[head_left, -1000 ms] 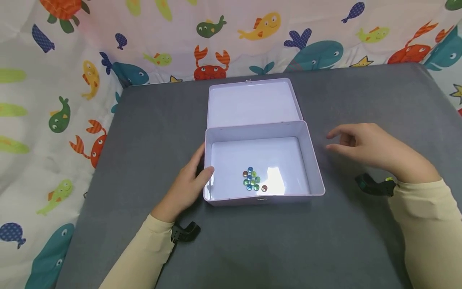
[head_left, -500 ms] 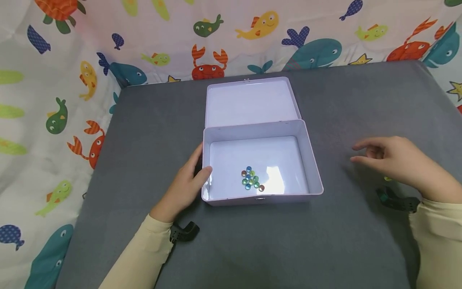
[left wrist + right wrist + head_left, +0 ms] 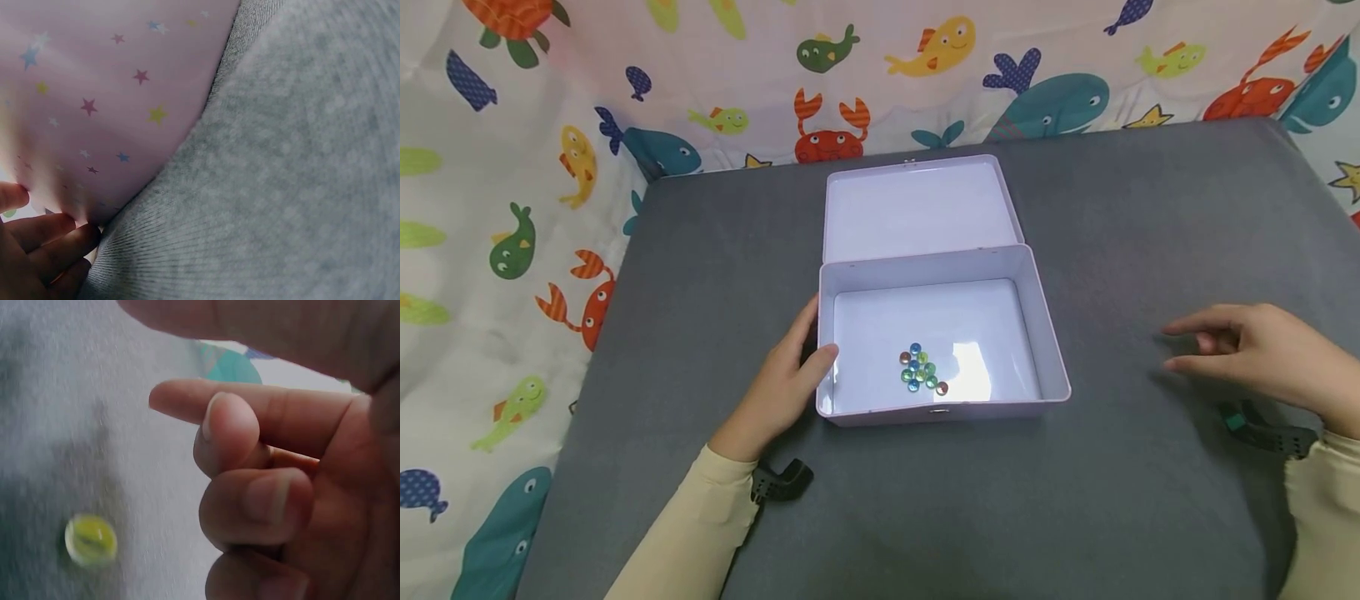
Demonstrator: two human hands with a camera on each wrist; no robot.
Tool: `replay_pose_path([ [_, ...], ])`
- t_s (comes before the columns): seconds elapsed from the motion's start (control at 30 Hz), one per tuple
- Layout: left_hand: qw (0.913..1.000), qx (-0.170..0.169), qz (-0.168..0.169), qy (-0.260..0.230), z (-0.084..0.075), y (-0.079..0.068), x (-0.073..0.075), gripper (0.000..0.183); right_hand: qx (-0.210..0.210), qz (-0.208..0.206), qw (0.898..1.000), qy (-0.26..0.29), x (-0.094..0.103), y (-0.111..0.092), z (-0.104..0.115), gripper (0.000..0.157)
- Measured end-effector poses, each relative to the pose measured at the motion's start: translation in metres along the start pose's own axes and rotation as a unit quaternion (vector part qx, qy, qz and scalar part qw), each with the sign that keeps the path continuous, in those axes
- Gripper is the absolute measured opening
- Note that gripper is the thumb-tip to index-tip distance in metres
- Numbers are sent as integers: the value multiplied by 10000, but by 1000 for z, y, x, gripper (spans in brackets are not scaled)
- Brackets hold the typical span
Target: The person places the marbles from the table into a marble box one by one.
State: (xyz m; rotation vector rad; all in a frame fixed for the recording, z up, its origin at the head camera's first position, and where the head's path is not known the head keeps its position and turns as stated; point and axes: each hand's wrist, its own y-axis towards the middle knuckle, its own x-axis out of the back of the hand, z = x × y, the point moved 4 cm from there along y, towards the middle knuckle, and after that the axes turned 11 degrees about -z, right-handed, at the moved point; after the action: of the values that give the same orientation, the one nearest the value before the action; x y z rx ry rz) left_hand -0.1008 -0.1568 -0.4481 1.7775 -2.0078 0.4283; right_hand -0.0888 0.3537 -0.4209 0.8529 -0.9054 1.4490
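A pale lilac metal box [image 3: 1051,350] sits with its lid [image 3: 922,208] folded back, in the middle of the table in the head view. Several glass marbles [image 3: 921,375] in blue, green, yellow and brown cluster on its floor near the front. My left hand [image 3: 775,392] grips the box's left wall, thumb over the rim and fingers outside. To the right of the box, my right hand [image 3: 1262,354] hovers over the cloth holding nothing, index finger extended, other fingers curled. In the right wrist view, a yellow-green marble [image 3: 91,540] lies on the cloth near that hand; the head view hides it.
A grey cloth [image 3: 1075,500] covers the table. Behind it and on the left hangs a white curtain [image 3: 737,75] printed with sea animals. Each wrist carries a black camera mount, the left one [image 3: 782,481] close in front of the box.
My right hand has moved right and nearer to me, away from the box. The left hand keeps its hold on the wall. The view has shifted slightly.
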Motion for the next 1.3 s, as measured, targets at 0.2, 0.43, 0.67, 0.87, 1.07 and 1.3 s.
replay_pose_path([
  [0.2,10000,16,-3,-24,0,1,0,72,-336,-28,9994,92,-1,-13,-21,52],
  [0.43,9999,86,-40,-70,1,-2,3,71,-206,-71,9992,321,-10,-20,-35,51],
  [0.67,9999,72,-53,-76,1,-3,3,72,-137,-96,9992,369,-14,-25,-45,52],
  [0.87,9999,62,-53,-71,0,-3,3,72,-308,-461,9979,331,-14,-28,-52,41],
  [1.07,10000,-3,-7,-73,1,-1,1,70,-491,-688,9957,377,-18,-29,-58,30],
  [1.3,9999,-7,13,-115,3,2,0,69,-431,-832,9944,478,-19,-29,-57,32],
])
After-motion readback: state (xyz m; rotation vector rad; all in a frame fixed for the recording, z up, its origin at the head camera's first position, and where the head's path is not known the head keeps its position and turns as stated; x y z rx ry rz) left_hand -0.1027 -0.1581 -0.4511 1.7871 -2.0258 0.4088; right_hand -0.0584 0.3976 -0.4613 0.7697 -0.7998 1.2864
